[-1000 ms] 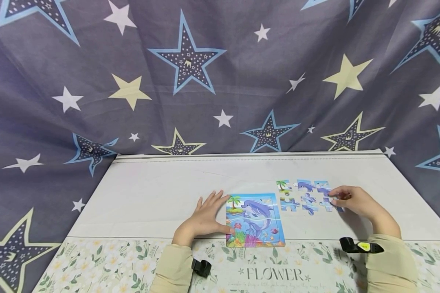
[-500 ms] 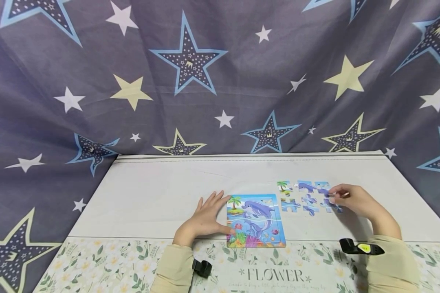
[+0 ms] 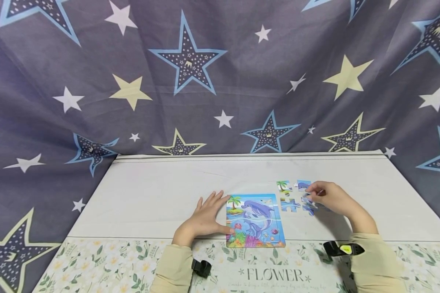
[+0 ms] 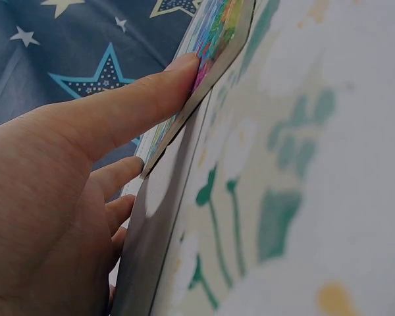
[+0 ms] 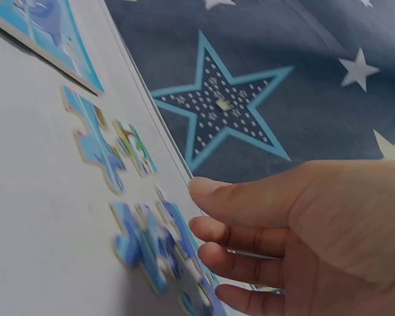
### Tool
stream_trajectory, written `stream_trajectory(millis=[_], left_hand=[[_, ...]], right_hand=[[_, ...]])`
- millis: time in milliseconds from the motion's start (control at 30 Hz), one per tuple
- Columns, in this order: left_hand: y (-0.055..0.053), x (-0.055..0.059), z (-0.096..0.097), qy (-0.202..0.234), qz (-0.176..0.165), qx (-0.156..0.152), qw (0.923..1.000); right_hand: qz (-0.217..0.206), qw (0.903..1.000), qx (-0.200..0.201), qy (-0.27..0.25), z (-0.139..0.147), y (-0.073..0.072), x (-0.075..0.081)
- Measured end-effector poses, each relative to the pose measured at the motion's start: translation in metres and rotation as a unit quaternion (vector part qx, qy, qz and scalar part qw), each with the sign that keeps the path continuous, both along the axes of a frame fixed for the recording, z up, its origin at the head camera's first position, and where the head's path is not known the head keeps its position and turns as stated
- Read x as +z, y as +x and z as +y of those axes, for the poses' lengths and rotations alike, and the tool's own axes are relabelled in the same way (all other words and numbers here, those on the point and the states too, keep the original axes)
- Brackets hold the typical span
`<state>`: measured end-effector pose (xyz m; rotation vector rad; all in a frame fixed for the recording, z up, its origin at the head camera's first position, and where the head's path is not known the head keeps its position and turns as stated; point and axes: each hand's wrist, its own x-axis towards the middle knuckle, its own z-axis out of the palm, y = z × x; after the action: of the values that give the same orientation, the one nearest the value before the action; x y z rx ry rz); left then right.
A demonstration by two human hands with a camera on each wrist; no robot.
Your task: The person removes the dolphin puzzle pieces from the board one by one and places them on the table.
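A square dolphin puzzle board [image 3: 256,221] lies at the table's front. My left hand [image 3: 202,221] spreads along its left side, thumb resting on the picture near the lower corner; in the left wrist view, straight fingers touch its edge. My right hand [image 3: 331,198] hovers over the middle loose jigsaw pieces [image 3: 303,185], fingers slightly bent. In the right wrist view a gap separates thumb and forefinger [image 5: 240,238], with nothing visibly pinched. Left of that hand lie a palm-tree piece [image 3: 283,186] and a blue piece [image 3: 289,204]. The right-hand pieces are mostly hidden behind the hand.
A white table mat [image 3: 161,183] has a floral front strip [image 3: 106,264] lettered "FLOWER". Behind the table hangs a grey star-patterned curtain [image 3: 238,93]. Black camera mounts sit at the left wrist [image 3: 201,268] and right wrist [image 3: 342,248].
My right hand has moved left from the rightmost jigsaw pieces to the middle ones. My left hand stays on the puzzle board, which has not moved.
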<state>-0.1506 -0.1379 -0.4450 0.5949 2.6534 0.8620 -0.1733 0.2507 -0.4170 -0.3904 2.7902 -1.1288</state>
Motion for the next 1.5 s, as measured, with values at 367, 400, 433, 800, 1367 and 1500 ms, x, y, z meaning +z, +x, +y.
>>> stream_trajectory(millis=[367, 400, 433, 800, 1367, 1500], left_hand=[[0.000, 0.000, 0.000, -0.003, 0.001, -0.001, 1.0000], [0.000, 0.000, 0.000, -0.003, 0.001, 0.000, 1.0000], [0.000, 0.000, 0.000, -0.003, 0.001, 0.000, 1.0000], [-0.001, 0.000, -0.001, -0.005, 0.002, -0.001, 1.0000], [-0.001, 0.000, 0.000, -0.004, 0.000, 0.001, 1.0000], [0.000, 0.000, 0.000, -0.004, -0.001, 0.002, 1.0000]], right_hand=[[-0.008, 0.9989, 0.044, -0.011, -0.032, 0.002, 0.004], [-0.007, 0.9987, 0.050, -0.012, -0.035, 0.002, 0.004], [-0.006, 0.9984, 0.055, -0.010, -0.038, 0.002, 0.005], [0.008, 0.9943, 0.104, -0.022, -0.067, 0.005, 0.004], [-0.025, 0.9889, 0.146, -0.012, -0.107, 0.020, 0.005], [-0.029, 0.9869, 0.159, -0.008, -0.118, 0.025, 0.004]])
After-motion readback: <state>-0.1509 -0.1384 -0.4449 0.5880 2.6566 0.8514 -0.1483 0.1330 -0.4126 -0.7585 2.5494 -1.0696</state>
